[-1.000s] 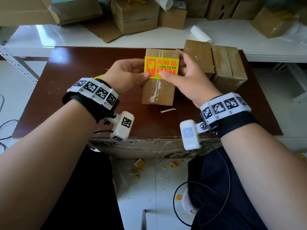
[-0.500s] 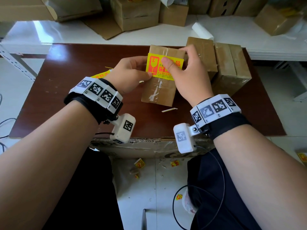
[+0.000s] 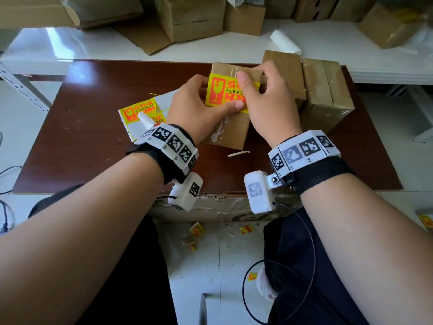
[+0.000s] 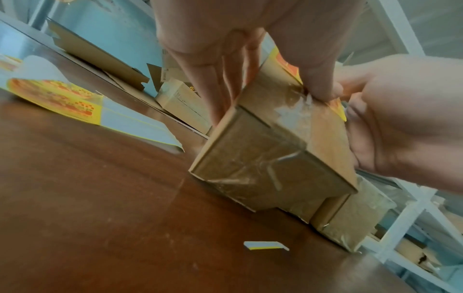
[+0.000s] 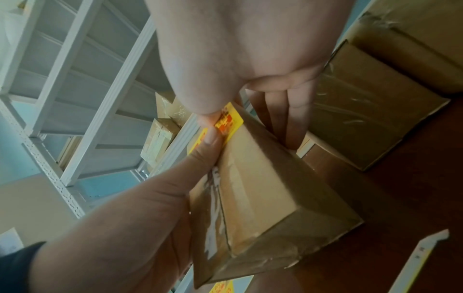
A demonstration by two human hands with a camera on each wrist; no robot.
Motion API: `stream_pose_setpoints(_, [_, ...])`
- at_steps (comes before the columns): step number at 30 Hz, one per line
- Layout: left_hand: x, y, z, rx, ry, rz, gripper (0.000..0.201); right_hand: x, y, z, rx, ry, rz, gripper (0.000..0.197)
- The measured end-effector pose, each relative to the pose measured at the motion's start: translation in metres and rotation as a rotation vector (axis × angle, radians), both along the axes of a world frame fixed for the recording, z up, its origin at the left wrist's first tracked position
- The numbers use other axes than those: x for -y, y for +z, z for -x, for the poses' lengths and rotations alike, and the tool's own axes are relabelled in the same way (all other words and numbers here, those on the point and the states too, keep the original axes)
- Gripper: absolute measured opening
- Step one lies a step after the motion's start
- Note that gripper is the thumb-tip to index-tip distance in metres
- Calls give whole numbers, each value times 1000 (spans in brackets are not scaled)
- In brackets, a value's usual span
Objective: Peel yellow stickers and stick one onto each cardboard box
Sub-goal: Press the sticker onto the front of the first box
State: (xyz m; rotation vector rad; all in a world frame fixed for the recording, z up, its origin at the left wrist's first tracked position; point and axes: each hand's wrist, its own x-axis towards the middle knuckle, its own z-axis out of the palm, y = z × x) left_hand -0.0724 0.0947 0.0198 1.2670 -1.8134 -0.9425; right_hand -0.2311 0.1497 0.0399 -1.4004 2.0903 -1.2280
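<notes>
A small taped cardboard box (image 3: 230, 132) lies on the brown table (image 3: 82, 141), with a yellow fragile sticker (image 3: 219, 92) lying on its top face. My left hand (image 3: 199, 102) holds the box's left side, and its thumb presses the sticker's near edge. My right hand (image 3: 262, 95) has its thumb on the sticker's upper part and its fingers down the box's right side. The right wrist view shows both thumbs on the sticker (image 5: 230, 123) atop the box (image 5: 263, 188). In the left wrist view my fingers run along the box (image 4: 275, 158).
A sticker sheet (image 3: 140, 111) with yellow stickers lies left of the box. Two more taped boxes (image 3: 283, 69) (image 3: 328, 90) stand close on the right. A backing strip (image 3: 237, 153) lies near the front. Several cartons (image 3: 196, 17) fill the white shelf behind. Sticker scraps (image 3: 196, 229) litter the floor.
The sticker, earlier held by both hands over the box, now lies on the box top under both thumbs. The hands have settled onto the box sides, uncovering the sticker sheet.
</notes>
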Motion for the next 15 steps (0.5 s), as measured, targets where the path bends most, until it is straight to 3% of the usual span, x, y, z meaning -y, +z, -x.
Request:
stream_pose_setpoints(6, [5, 1, -4, -105, -127, 45, 35, 4, -2, 7, 48, -11, -11, 43])
stream_pose_setpoints(11, [12, -1, -7, -201, -171, 3, 27, 4, -2, 6, 58, -21, -7, 36])
stream_pose_setpoints(15, [22, -6, -13, -180, -136, -34, 31, 3, -4, 3, 110, -16, -6, 49])
